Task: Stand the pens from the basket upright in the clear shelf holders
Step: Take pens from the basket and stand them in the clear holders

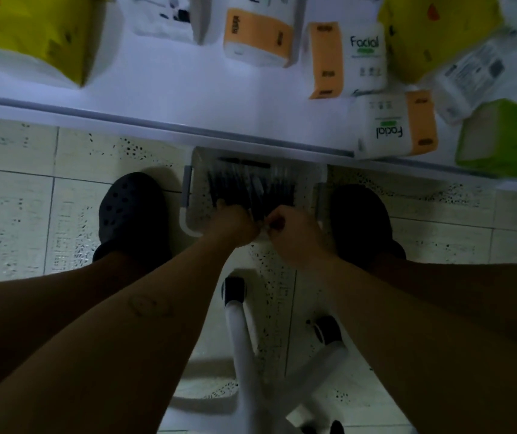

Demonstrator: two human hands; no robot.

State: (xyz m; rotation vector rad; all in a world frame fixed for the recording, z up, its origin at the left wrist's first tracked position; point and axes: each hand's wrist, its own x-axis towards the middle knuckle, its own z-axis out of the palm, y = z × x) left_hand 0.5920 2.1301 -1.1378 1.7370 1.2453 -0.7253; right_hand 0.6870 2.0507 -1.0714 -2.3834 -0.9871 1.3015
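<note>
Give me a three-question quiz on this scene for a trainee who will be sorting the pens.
1. Multiple choice: the basket stands A) on a chair seat, B) on the floor between the two dark shoes, C) in the person's lap.
2. True or false: the left hand and the right hand are both down at the basket, by the pens.
3. Short answer: what goods lie on the white shelf above the basket?

Key: 1 B. 2 True. 3 Tissue packs.
</note>
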